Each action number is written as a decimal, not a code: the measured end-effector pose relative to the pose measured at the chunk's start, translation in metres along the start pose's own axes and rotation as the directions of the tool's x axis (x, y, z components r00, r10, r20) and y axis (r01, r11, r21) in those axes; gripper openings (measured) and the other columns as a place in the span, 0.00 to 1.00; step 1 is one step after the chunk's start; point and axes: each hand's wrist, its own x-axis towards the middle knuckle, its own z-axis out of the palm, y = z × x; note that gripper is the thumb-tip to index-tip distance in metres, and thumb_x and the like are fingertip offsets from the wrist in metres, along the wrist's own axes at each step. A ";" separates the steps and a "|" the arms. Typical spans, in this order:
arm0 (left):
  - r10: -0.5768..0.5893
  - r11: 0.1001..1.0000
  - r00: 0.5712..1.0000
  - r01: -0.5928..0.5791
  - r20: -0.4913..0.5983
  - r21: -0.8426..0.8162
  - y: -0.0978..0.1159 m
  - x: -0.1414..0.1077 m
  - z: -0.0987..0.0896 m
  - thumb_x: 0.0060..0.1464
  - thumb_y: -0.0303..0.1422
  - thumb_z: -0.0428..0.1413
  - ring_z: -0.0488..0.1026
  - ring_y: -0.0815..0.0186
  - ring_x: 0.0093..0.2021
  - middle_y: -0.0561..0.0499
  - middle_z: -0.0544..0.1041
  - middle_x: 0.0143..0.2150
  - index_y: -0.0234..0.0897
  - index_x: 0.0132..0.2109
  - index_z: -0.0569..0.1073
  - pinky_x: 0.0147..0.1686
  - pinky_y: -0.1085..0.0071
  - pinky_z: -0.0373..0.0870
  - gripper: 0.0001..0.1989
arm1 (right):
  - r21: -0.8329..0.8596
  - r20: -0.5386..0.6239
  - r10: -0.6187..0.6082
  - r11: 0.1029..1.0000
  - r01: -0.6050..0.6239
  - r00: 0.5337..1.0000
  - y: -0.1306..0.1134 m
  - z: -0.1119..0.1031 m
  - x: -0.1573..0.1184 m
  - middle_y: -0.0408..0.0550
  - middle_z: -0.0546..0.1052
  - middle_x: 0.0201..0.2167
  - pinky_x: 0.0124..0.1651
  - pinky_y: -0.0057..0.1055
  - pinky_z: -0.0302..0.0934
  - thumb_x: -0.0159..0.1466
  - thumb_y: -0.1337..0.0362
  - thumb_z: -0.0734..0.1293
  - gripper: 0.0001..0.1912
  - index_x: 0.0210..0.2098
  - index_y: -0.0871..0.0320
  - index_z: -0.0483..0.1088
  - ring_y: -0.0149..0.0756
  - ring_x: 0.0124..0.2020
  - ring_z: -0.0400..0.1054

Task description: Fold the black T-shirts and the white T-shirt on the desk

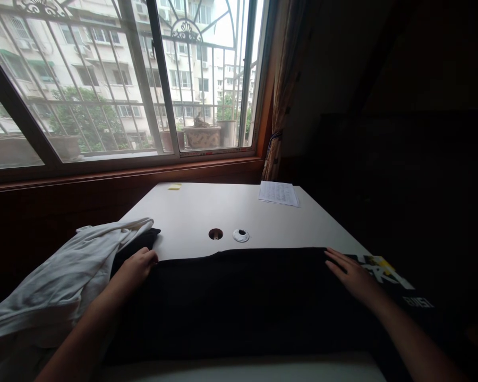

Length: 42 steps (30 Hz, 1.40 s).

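Note:
A black garment (242, 302) lies spread flat across the near part of the white table (207, 207). My left hand (141, 262) is at its far left corner, fingers closed together on the cloth edge. At the far right corner, my right hand (348, 270) rests on the fabric with its fingers apart. Just beyond that hand, dark cloth with white and yellow print (386, 271) shows. To the left, beside my left forearm, a light grey-white garment (59, 276) lies heaped, with some black cloth under its edge.
Past the black garment are a round hole (215, 234) in the tabletop and a round white cover (240, 235). Papers (279, 193) lie at the back right, and yellow sticky notes (175, 187) at the back left. A barred window stands behind the table.

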 end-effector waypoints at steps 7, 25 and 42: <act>0.048 0.983 0.995 -0.032 -0.083 0.180 0.011 -0.002 0.002 0.59 0.23 0.40 0.77 0.57 0.44 0.41 0.76 0.46 0.35 0.51 0.76 0.44 0.64 0.72 0.22 | -0.003 -0.003 0.008 1.000 -0.008 1.000 0.000 0.000 0.001 0.51 0.71 0.63 0.66 0.50 0.59 0.64 0.45 0.58 0.29 0.55 0.54 0.75 0.52 0.62 0.65; 0.410 0.883 0.904 -0.426 0.118 0.197 0.073 -0.013 0.061 0.70 0.49 0.41 0.46 0.53 0.74 0.53 0.49 0.75 0.52 0.73 0.47 0.69 0.47 0.46 0.29 | -0.146 -0.181 -0.123 0.984 0.097 0.976 0.005 -0.001 0.000 0.56 0.75 0.49 0.58 0.50 0.63 0.64 0.52 0.56 0.23 0.46 0.56 0.76 0.52 0.52 0.70; 0.196 0.946 0.956 -0.243 0.217 0.213 0.065 -0.007 0.062 0.68 0.54 0.40 0.39 0.51 0.75 0.53 0.43 0.75 0.51 0.73 0.47 0.69 0.41 0.38 0.31 | -0.268 -0.078 0.239 0.930 -0.251 0.968 -0.022 -0.017 -0.008 0.53 0.74 0.45 0.41 0.39 0.62 0.67 0.50 0.56 0.20 0.49 0.55 0.69 0.47 0.43 0.71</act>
